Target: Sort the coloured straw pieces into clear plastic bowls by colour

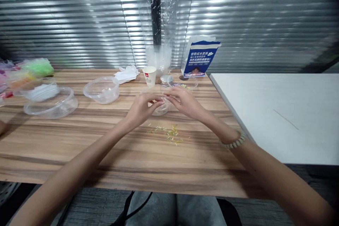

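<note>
Over a small clear plastic container [160, 110] at the middle of the table, both hands come together. My left hand [141, 108] is closed, thumb and fingertips pinched above the container; whatever lies between them is too small to make out. From the other side my right hand [187, 103] reaches in with bent fingers drawn together, its tips close to the left ones. What it holds is hidden. Nearer to me, a loose scatter of thin yellow and pale bits [171, 133] lies on the wood.
Behind the hands stand a paper cup [149, 76], a clear dish with colourful bits [186, 84] and a blue-and-white bag [201, 57]. Clear bowls [102, 91] and a crumpled tissue [127, 74] sit left, near colourful bags [38, 66]. A white tabletop [280, 113] adjoins the wooden table [119, 164].
</note>
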Demonstrator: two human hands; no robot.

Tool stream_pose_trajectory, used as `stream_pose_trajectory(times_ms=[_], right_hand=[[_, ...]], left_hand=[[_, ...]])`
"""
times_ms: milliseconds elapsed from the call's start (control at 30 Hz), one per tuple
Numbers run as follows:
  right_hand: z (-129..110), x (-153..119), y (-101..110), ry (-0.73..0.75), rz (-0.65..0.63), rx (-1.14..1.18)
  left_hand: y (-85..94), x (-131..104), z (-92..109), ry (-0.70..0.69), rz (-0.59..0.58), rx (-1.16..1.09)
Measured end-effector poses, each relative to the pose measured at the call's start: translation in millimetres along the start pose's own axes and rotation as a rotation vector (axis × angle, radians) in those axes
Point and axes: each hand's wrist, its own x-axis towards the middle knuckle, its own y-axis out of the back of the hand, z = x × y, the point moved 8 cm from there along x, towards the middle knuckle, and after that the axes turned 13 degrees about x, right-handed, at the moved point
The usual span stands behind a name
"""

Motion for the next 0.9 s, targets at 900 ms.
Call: stream_pose_trajectory(times_ms=[900], right_hand=[[17.1, -86.0, -13.6, -0.230, -0.197, 0.150]], left_hand=[[-79.7, -29.3, 16.3, 0.086, -0.403, -0.180]])
